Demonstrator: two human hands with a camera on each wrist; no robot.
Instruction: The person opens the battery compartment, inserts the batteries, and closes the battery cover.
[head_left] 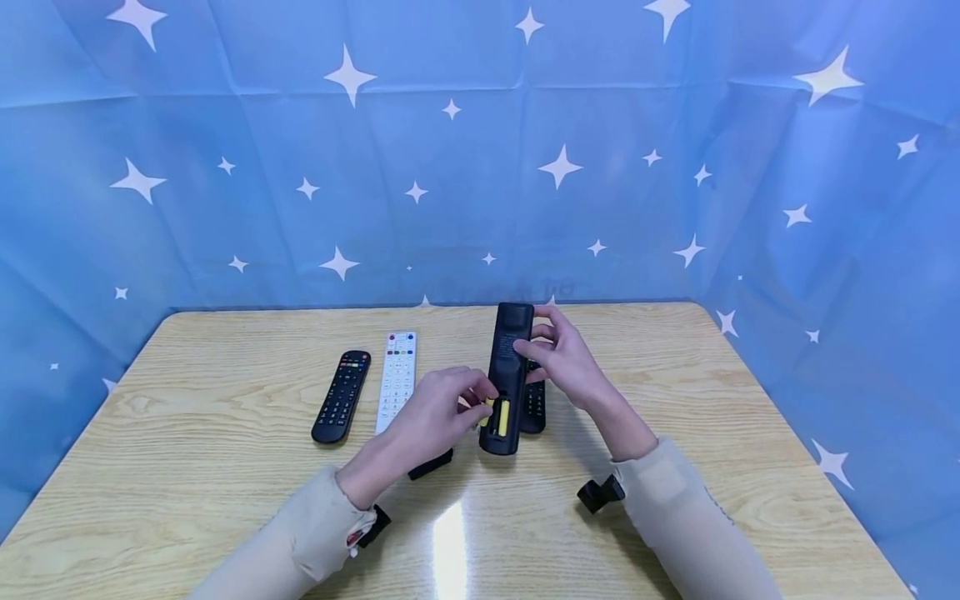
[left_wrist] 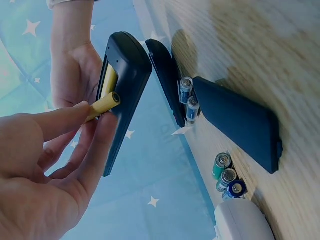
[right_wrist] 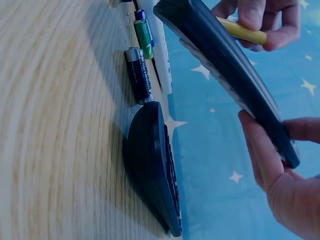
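Note:
My right hand (head_left: 566, 358) grips a black remote control (head_left: 513, 329) by its upper part, tilted above the table, with its back and open battery compartment turned up. One yellow battery (head_left: 504, 418) lies in that compartment. My left hand (head_left: 442, 407) pinches a second yellow battery (left_wrist: 105, 105) between thumb and fingers, right at the compartment's side edge. In the right wrist view this battery (right_wrist: 250, 35) sticks out at an angle from the remote's back. Another black remote (head_left: 535, 408) lies on the table below, partly hidden by the held one.
A black remote (head_left: 342, 396) and a white remote (head_left: 397, 375) lie left, buttons up. A flat black piece (head_left: 431, 464) rests near my left wrist. Several loose batteries (left_wrist: 227, 176) stand by the white remote; blue-silver batteries (left_wrist: 189, 97) sit by the black remote. A blue star-patterned cloth (head_left: 450, 167) hangs behind.

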